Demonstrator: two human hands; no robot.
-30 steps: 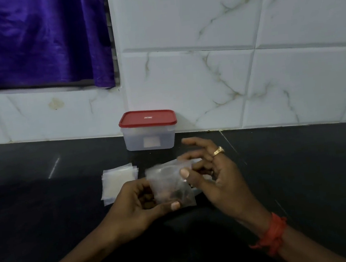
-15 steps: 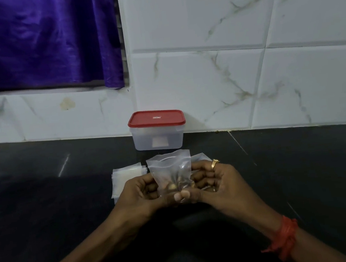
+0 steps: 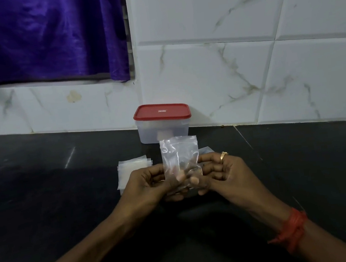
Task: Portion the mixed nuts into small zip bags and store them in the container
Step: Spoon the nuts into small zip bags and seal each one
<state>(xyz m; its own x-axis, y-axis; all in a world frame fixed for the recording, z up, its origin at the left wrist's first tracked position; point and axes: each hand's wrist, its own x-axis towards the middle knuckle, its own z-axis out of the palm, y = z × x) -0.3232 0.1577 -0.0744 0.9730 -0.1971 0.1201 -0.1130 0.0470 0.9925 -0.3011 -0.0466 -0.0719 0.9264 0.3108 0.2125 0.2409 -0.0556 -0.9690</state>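
A small clear zip bag [image 3: 178, 151], upright with a few nuts [image 3: 185, 166] in its bottom, is pinched low down between the curled fingers [image 3: 212, 158] and thumbs of the left hand [image 3: 145, 183] and right hand [image 3: 224, 173], above the dark desk [image 3: 46, 199]. A stack of empty bags [image 3: 132, 171] lies just left; behind, a red-lidded container [image 3: 163, 130] stands closed against the tiled wall [image 3: 247, 68].

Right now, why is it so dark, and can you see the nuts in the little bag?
Head view: dim light, so the black counter swallows detail; the white tiles are brightest; the clear bag between left hand and right hand shows only dark, blurry bits low down.
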